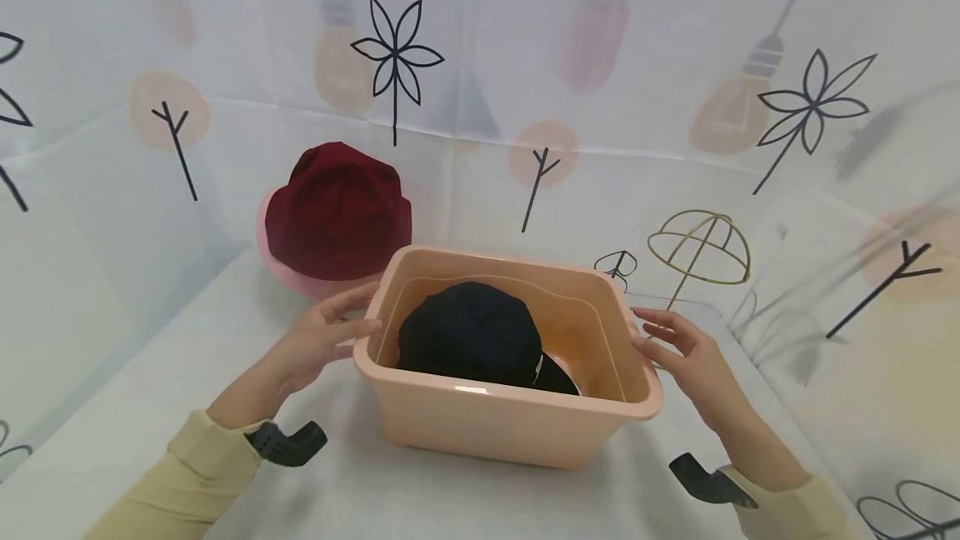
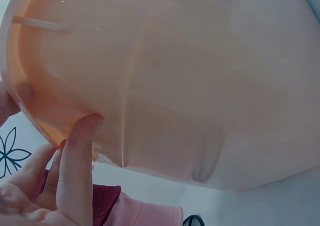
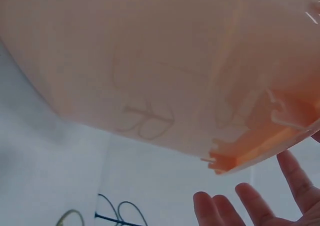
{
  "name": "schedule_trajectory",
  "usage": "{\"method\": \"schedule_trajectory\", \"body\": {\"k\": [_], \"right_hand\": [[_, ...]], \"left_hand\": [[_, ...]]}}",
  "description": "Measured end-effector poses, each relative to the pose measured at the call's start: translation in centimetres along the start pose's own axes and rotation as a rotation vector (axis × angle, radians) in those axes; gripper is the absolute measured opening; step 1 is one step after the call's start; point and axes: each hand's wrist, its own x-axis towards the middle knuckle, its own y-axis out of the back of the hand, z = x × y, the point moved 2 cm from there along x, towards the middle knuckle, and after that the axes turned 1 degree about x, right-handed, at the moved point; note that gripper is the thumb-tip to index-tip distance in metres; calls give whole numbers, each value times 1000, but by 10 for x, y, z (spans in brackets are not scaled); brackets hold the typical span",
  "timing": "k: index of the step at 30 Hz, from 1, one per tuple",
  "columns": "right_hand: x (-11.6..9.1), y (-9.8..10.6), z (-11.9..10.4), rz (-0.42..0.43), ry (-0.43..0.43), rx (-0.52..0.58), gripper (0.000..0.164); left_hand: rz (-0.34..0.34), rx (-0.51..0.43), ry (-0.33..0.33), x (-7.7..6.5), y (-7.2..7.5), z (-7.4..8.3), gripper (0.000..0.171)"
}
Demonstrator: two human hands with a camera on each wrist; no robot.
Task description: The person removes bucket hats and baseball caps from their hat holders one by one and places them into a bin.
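Observation:
A peach plastic basin (image 1: 480,423) stands in the middle of the white table in the head view. Inside it lies a black cap (image 1: 472,336), its brim toward the right. My left hand (image 1: 318,340) holds the basin's left end, thumb over the rim and other fingers below; the left wrist view shows those fingers (image 2: 75,171) against the outer wall. At the opposite end my right hand (image 1: 686,357) pinches the rim between thumb and forefinger. Its other fingers (image 3: 252,203) are spread apart from the wall in the right wrist view.
Behind the basin to the left, a dark red hat (image 1: 337,211) rests on a pink item (image 1: 292,277), whose edge looks ribbed from the left wrist. A printed white cloth (image 1: 480,107) hangs along the back and sides of the table (image 1: 360,490).

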Motion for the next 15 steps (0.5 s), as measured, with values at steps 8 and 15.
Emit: {"method": "schedule_trajectory", "body": {"k": [8, 15], "right_hand": [[-3, -10, 16, -3, 19, 113, 46], [-4, -17, 19, -11, 25, 218, 41]], "left_hand": [[21, -6, -7, 1, -2, -4, 66], [24, 73, -58, -1, 9, -5, 61]]}}
